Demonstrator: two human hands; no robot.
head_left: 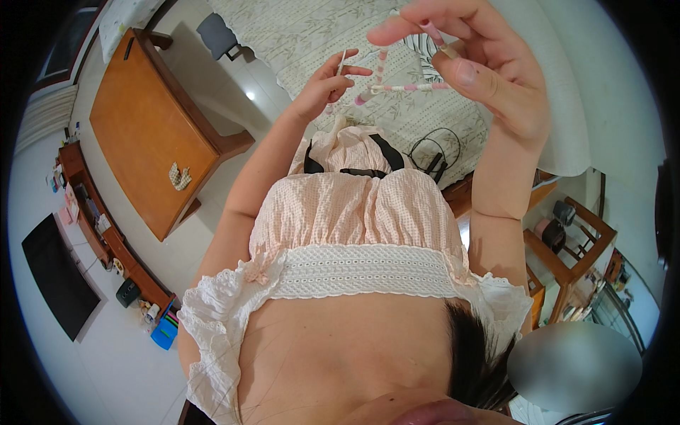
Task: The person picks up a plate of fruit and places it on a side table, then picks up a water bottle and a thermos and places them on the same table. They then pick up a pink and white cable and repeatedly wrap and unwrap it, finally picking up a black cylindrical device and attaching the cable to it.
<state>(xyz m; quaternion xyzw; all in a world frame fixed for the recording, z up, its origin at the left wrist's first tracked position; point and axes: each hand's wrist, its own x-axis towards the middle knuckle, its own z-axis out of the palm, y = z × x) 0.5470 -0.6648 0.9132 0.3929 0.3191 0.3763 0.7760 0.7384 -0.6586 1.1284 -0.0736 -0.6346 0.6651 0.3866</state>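
My right hand (496,78) is raised high at the upper right. Its thumb and fingers pinch a small pink tube-shaped bead (430,30). Below and left of it, a cord strung with pink and white tube beads (411,88) runs toward my left hand (331,83), bending at a corner. A thicker pink piece (363,98) lies near that corner. Between the fingers of my left hand is a thin white stick-like piece (342,62); I cannot make out whether it belongs to the cord.
A pale patterned bed cover (283,35) spreads beyond my lap, with a black cable (438,159) on its near edge. To the left stand a wooden table (149,134) bearing a checkered cloth item (180,176), and a grey stool (217,35). A wooden chair (574,241) is at right.
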